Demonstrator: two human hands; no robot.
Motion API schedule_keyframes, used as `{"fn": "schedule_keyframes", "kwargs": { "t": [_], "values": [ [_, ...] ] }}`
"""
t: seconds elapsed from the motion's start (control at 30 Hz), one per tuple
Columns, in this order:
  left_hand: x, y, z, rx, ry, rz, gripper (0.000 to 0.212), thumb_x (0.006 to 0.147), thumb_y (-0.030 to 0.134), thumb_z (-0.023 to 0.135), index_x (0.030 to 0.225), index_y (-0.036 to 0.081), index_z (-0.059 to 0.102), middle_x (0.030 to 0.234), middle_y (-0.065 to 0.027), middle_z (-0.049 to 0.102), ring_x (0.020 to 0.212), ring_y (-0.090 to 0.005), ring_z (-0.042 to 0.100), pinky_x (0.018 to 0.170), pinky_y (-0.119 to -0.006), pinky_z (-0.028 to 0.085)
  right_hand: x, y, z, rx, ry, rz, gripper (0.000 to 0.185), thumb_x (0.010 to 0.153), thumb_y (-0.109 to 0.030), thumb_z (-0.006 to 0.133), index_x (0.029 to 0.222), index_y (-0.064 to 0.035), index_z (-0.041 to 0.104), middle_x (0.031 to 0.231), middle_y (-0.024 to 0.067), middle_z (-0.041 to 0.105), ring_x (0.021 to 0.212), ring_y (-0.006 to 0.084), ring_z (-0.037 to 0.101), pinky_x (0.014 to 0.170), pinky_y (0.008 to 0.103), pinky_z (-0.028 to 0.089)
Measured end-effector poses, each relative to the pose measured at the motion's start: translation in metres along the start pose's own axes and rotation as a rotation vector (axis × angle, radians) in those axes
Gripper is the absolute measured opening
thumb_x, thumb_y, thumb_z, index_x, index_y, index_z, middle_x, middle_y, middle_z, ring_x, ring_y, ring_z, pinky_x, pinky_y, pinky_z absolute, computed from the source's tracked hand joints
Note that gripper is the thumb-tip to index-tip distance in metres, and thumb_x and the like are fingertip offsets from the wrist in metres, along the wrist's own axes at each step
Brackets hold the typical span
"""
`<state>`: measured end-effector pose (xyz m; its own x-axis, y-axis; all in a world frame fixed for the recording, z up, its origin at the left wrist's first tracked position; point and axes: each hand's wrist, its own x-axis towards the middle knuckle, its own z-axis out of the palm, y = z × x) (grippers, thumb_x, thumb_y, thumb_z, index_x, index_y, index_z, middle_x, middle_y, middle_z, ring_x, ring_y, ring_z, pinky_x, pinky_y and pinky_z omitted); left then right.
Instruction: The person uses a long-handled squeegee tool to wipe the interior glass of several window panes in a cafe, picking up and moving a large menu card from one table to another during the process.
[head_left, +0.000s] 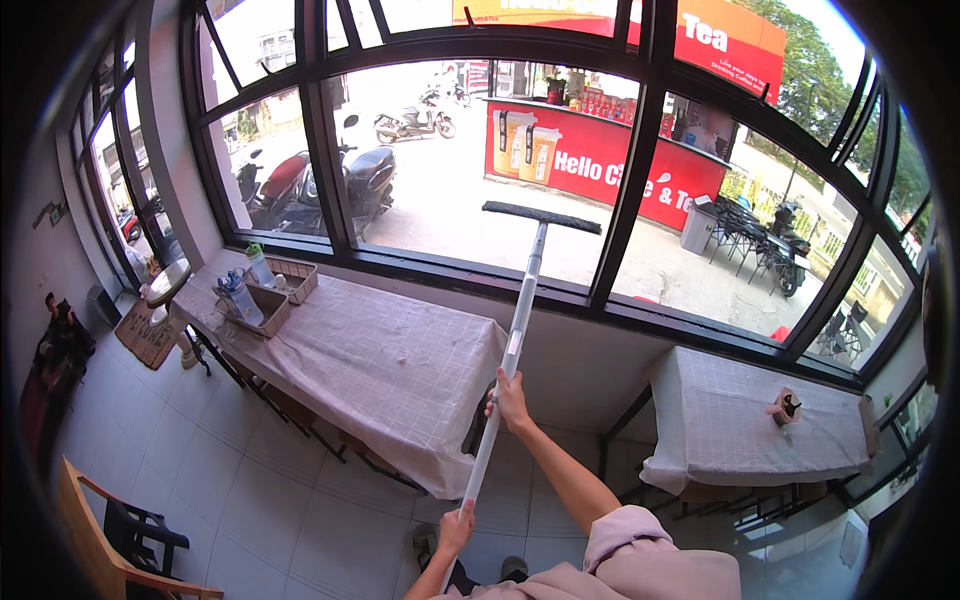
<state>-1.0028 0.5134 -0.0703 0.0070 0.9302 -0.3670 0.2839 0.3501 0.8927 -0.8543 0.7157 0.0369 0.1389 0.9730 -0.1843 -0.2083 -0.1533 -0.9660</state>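
Both my hands hold a long, light grey telescopic pole. My left hand is closed around its lower part, near the bottom of the view. Higher up, my right hand grips the pole beside the corner of the left table. A dark, fuzzy window-washer head is fixed crosswise at the far end of the pole. It lies in front of the lower part of the middle window pane; whether it touches the glass I cannot tell.
A long table with a checked cloth stands at left under the window, bearing baskets and bottles. Another covered table is at right, with a small container. A wooden chair is at lower left. Motorcycles and a red stall are outside.
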Motion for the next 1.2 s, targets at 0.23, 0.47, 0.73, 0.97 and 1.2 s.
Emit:
{"fn": "schedule_keyframes", "kwargs": {
  "t": [0.23, 0.47, 0.73, 0.97, 1.2],
  "values": [
    [0.088, 0.071, -0.081, -0.231, -0.025, 0.166, 0.060, 0.079, 0.058, 0.046, 0.049, 0.006, 0.046, 0.042, 0.0013, 0.040, 0.040, -0.0070, 0.040, 0.039, -0.024, 0.031, 0.053, -0.101, 0.090, 0.003, 0.011, -0.256, 0.035, 0.088, -0.041, 0.039, 0.094, -0.0096, 0.027, 0.066, 0.0081, 0.042, 0.040, 0.0130, 0.044, 0.032, 0.0281, 0.041],
    [0.148, 0.123, -0.133, -0.308, -0.155, 0.195, 0.059, 0.076, 0.059, 0.048, 0.049, 0.007, 0.046, 0.041, 0.0022, 0.039, 0.035, -0.0068, 0.037, 0.035, -0.023, 0.028, 0.095, -0.158, 0.141, -0.038, 0.080, -0.318, 0.037, 0.086, -0.044, 0.041, 0.092, -0.0104, 0.026, 0.063, 0.0067, 0.042, 0.038, 0.0134, 0.044, 0.031, 0.0278, 0.040],
    [0.165, 0.086, -0.149, -0.312, -0.168, 0.128, 0.055, 0.076, 0.057, 0.049, 0.051, 0.009, 0.042, 0.040, 0.0039, 0.033, 0.031, -0.0056, 0.032, 0.031, -0.020, 0.022, 0.108, -0.108, 0.158, -0.044, 0.133, -0.274, 0.038, 0.085, -0.046, 0.041, 0.092, -0.0120, 0.026, 0.061, 0.0067, 0.041, 0.037, 0.0132, 0.044, 0.030, 0.0277, 0.040],
    [0.146, 0.027, -0.165, -0.181, -0.118, 0.038, 0.058, 0.079, 0.055, 0.047, 0.048, 0.006, 0.046, 0.041, 0.0001, 0.040, 0.039, -0.0078, 0.041, 0.038, -0.024, 0.030, 0.093, -0.040, 0.174, -0.053, 0.124, -0.131, 0.037, 0.086, -0.046, 0.041, 0.094, -0.0127, 0.025, 0.066, 0.0075, 0.041, 0.038, 0.0129, 0.044, 0.032, 0.0272, 0.042],
    [0.084, -0.013, -0.183, -0.059, -0.061, -0.156, 0.060, 0.080, 0.054, 0.045, 0.049, 0.004, 0.048, 0.043, -0.0018, 0.044, 0.040, -0.0106, 0.045, 0.041, -0.026, 0.035, 0.075, 0.064, 0.170, -0.015, 0.087, 0.088, 0.043, 0.084, -0.048, 0.042, 0.100, -0.0120, 0.024, 0.067, 0.0084, 0.040, 0.040, 0.0140, 0.044, 0.034, 0.0294, 0.043]
  ]
}}
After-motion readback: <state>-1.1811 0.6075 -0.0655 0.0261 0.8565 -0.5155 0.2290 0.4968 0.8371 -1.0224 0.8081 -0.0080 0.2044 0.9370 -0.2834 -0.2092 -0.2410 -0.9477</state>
